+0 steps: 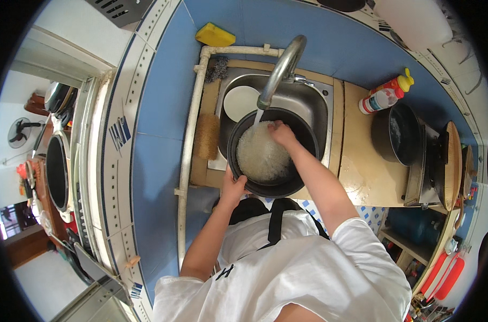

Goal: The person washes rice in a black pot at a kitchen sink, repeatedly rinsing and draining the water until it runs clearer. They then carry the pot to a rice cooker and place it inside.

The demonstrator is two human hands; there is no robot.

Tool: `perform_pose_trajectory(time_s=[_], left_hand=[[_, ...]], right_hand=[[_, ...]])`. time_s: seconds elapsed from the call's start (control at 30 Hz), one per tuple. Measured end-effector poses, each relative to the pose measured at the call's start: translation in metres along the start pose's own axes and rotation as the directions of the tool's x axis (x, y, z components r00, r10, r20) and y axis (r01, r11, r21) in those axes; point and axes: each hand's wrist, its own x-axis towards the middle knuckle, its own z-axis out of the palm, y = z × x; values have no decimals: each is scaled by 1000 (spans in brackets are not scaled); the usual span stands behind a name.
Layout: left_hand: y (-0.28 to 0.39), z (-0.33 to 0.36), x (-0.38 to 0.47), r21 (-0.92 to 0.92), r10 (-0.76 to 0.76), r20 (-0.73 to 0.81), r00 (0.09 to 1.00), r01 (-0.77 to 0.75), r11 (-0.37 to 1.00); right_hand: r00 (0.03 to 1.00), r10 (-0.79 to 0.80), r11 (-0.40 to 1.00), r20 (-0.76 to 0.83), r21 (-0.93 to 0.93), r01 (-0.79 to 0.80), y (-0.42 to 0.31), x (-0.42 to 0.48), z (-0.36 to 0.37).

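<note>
A dark round cooking pot (273, 190) is held over the front of a steel sink (308, 98), with rice (264, 155) and cloudy water inside. Water runs into it from a curved metal faucet (277, 74). My left hand (232, 188) grips the near left rim, thumb on top. My right hand (282, 133) reaches in over the right side, its fingertips at the rice; whether they hold any grains cannot be told. Behind the pot, in the sink, lies a white bowl (241, 102), partly covered by the pot.
White pipes (189, 133) run along the left wall. A yellow sponge (215, 35), a brown scrubber (207, 137) and a steel-wool pad (217, 69) lie around the sink. To the right stand bottles (381, 100), a dark pot (397, 135) and a stove (423, 177).
</note>
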Motion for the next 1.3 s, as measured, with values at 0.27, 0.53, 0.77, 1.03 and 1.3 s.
perform_pose_trajectory(time_s=[0.27,0.53,0.77,1.03,1.3], left_hand=[[-2,-1,4,-35,-23,29,999,24,999],[-23,-15,16,-20,78,-32,996,-79,997],[0,-9,11,-38,-21,-10,1000,21,999],[5,-11,16,-31,18,-17,1000,-19,999],[12,-10,13,-22,6,-14,1000,-6,1000]], right_hand=[[883,-102,937,458,343,-70,-32,-18,59],[443,-89,389,892,440,-809,-27,-53,48],[705,-471,-206,530,711,-672,-23,-22,31],[859,-341,-172,382,873,-456,-29,2,42],[946,247,348,210,892,-289,-63,-10,36]])
